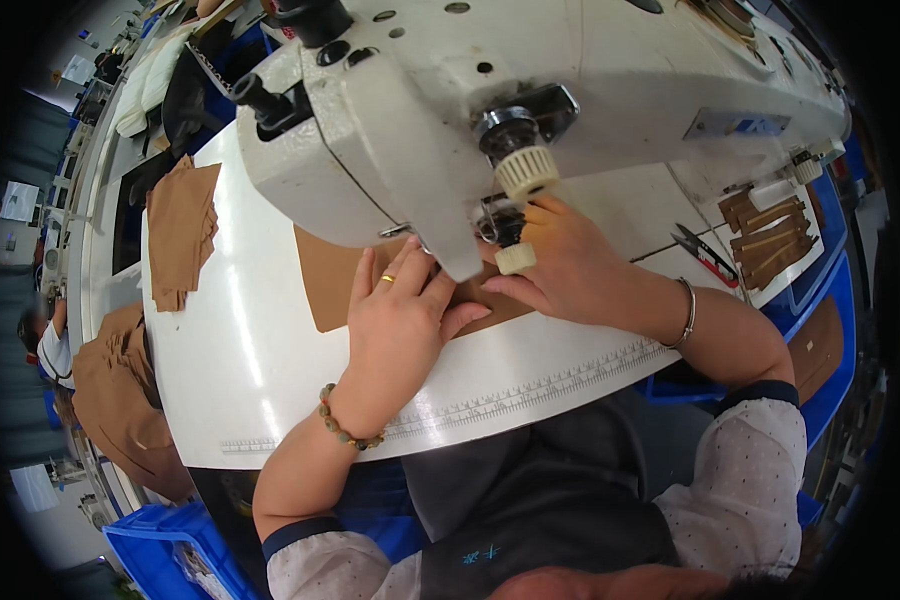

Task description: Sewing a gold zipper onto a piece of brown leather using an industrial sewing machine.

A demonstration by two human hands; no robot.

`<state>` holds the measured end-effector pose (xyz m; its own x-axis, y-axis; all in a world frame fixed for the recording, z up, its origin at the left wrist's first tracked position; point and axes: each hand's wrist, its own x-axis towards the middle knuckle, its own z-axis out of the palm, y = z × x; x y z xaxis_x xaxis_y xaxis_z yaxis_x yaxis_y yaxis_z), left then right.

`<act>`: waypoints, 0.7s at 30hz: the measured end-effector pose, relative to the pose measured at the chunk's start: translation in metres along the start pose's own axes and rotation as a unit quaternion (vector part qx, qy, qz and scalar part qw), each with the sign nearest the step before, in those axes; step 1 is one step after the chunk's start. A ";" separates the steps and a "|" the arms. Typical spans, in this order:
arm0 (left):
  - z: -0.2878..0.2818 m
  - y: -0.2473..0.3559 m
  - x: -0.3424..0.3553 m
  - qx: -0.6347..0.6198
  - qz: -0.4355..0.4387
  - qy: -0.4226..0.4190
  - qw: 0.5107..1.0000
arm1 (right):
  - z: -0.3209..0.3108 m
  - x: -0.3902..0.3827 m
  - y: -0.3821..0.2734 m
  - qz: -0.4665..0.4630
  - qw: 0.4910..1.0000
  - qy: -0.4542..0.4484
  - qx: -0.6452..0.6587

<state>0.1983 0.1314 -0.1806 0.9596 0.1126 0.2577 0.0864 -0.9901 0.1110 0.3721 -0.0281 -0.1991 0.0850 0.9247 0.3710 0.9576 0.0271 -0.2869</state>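
A white sewing machine point(370, 140) fills the upper middle. Beneath its head lies a flat brown piece of material point(325, 280) on the white work surface point(220, 370). My left hand point(395, 325) rests on that piece left of the needle area, fingertips near the presser, thumb apart. My right hand point(570, 275) is to the right of the needle area, thumb stretched toward the piece, fingers partly hidden behind the machine's knobs. Black-and-red thread snips point(710, 260) and narrow brown strips point(770, 240) lie at the right. A printed ruler runs along the front edge.
Stacked brown pieces point(180, 230) lie on the left, with a larger brown heap point(120, 400) below them. Blue bins point(155, 550) stand lower left and at right, the right one point(830, 400) beside brown pieces. A person point(55, 350) is at another station on the far left.
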 end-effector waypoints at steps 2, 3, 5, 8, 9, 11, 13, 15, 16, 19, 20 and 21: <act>-0.001 0.000 0.001 0.006 0.001 0.005 1.000 | 0.000 0.000 0.000 -0.004 1.000 0.005 0.002; -0.001 0.000 0.001 -0.004 0.001 0.003 1.000 | 0.000 0.000 0.000 -0.003 1.000 0.000 0.003; -0.001 -0.001 0.002 0.001 0.002 0.009 1.000 | 0.000 0.000 0.001 -0.002 1.000 -0.007 0.002; 0.000 -0.002 0.003 -0.001 0.001 0.014 1.000 | 0.000 0.002 0.002 -0.010 1.000 0.001 0.004; 0.000 -0.002 0.003 0.000 -0.002 0.012 1.000 | 0.000 0.002 0.002 -0.009 1.000 0.005 0.004; 0.001 -0.004 0.004 0.003 0.003 0.017 1.000 | -0.001 0.003 0.002 -0.010 1.000 0.007 0.002; 0.001 -0.004 0.004 0.008 0.009 0.021 1.000 | -0.001 0.003 0.003 0.007 0.999 -0.032 0.001; 0.002 -0.004 0.004 -0.022 -0.009 -0.001 1.000 | -0.001 0.002 0.004 -0.003 1.000 -0.021 0.013; 0.001 -0.003 0.004 -0.021 -0.010 0.008 1.000 | -0.001 0.002 0.004 -0.004 1.000 -0.017 0.017; 0.001 -0.003 0.004 -0.026 -0.011 -0.004 1.000 | 0.000 0.002 0.004 -0.003 1.000 -0.010 0.029; 0.001 -0.003 0.004 -0.024 -0.010 -0.002 1.000 | 0.000 0.002 0.004 -0.002 0.999 -0.009 0.032; 0.001 -0.003 0.003 -0.022 -0.007 -0.004 1.000 | 0.000 0.002 0.003 -0.002 1.000 -0.008 0.029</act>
<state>0.2014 0.1346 -0.1807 0.9603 0.1263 0.2485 0.0889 -0.9837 0.1564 0.3753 -0.0258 -0.1991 0.0760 0.9304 0.3585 0.9406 0.0524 -0.3354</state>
